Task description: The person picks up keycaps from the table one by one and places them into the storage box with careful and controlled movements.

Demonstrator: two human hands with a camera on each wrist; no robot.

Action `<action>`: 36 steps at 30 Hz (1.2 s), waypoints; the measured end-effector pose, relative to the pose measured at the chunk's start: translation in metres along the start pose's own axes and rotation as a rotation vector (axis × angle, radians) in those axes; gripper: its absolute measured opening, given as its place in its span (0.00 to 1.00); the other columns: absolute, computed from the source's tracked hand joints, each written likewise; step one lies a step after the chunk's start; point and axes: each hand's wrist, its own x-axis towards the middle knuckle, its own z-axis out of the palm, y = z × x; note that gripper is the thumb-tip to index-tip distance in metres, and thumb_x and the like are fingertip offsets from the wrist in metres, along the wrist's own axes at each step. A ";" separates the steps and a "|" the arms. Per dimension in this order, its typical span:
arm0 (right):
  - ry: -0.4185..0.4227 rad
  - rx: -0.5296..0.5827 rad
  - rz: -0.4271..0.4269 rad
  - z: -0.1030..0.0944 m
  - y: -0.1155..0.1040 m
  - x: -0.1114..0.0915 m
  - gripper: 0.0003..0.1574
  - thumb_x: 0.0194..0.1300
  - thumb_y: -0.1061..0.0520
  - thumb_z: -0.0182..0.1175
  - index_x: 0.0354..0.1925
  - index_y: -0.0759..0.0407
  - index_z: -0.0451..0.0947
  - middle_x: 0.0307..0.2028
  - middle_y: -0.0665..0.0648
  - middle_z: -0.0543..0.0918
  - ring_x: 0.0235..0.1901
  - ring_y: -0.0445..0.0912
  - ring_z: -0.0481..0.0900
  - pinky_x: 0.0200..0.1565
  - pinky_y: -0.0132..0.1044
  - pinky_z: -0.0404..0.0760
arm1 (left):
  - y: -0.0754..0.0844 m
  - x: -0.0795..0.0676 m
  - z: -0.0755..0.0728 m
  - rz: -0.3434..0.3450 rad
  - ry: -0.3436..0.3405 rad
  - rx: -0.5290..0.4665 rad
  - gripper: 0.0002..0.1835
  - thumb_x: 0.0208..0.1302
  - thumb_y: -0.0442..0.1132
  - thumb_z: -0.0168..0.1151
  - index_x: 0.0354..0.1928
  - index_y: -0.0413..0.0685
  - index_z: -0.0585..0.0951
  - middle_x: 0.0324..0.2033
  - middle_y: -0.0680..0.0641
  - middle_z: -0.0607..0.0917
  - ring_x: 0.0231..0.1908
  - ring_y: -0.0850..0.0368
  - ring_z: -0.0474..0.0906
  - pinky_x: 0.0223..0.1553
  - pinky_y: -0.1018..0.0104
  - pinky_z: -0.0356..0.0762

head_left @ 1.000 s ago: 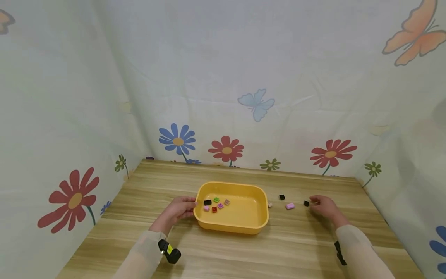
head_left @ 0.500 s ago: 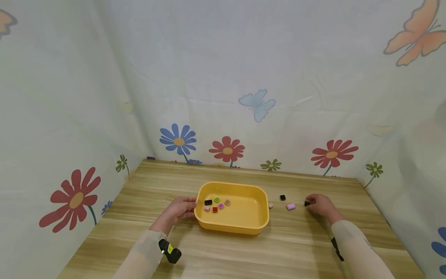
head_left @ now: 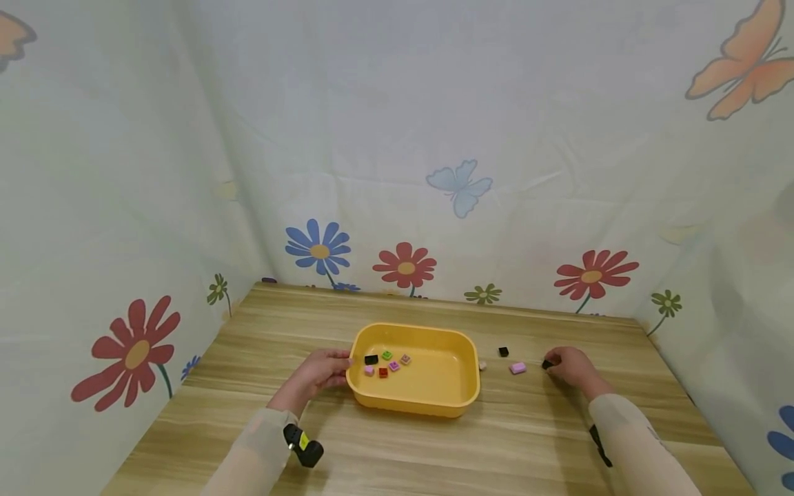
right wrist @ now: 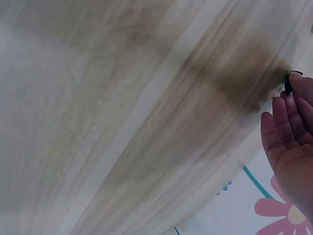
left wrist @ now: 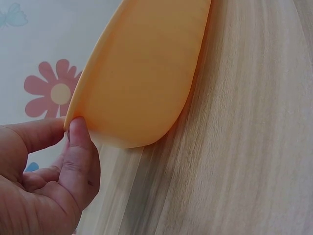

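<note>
A person's left hand (head_left: 320, 370) grips the left end of a yellow tray (head_left: 437, 377), its rim pinched between thumb and fingers. The right hand (head_left: 575, 366) — well to the tray's right — pinches a small black block (head_left: 546, 364) over the wooden table (head_left: 496, 448); whether the block touches the wood is unclear. Between them lie a second black block (head_left: 504, 351), a pink block (head_left: 517, 368) and, just beside the tray, a pale block (head_left: 482, 366). Colourful blocks (head_left: 383, 373) cluster inside the tray's left half.
</note>
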 end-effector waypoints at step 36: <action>0.092 0.121 -0.041 -0.057 -0.066 -0.051 0.22 0.69 0.60 0.64 0.55 0.74 0.79 0.44 0.70 0.87 0.43 0.58 0.84 0.40 0.45 0.85 | 0.000 -0.002 0.001 0.019 0.001 0.001 0.22 0.72 0.33 0.60 0.63 0.26 0.74 0.40 0.41 0.87 0.30 0.61 0.79 0.33 0.73 0.84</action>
